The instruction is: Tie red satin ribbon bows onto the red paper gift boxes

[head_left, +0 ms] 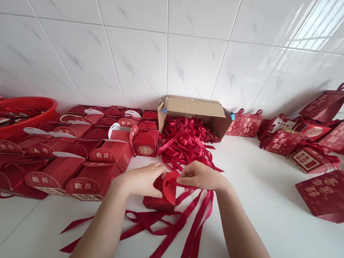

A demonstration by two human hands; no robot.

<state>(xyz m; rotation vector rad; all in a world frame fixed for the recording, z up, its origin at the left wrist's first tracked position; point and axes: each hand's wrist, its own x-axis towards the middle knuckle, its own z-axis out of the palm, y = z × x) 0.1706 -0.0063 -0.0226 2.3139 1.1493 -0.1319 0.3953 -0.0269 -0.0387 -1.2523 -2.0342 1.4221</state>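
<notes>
A small red gift box (pixel 159 203) stands on the white table in front of me, its rounded top flaps raised. My left hand (pixel 147 179) is closed on the left side of this box, thumb on the near side and fingers behind a flap. At the right flap, my right hand (pixel 199 175) pinches a red ribbon beside the hole. Part of that ribbon is hidden under the hand. Loose red ribbons (pixel 171 245) lie across the table on the near side of the box. Behind it, a heap of ribbons (pixel 183 140) spills from a cardboard box (pixel 193 105).
Rows of red gift boxes (pixel 92 178), flaps standing up, fill the left side. A red basin (pixel 34 107) holding small wrapped items is at the far left. Finished-looking boxes with ribbon loops (pixel 332 195) are grouped at right. A tiled wall (pixel 194 65) rises behind.
</notes>
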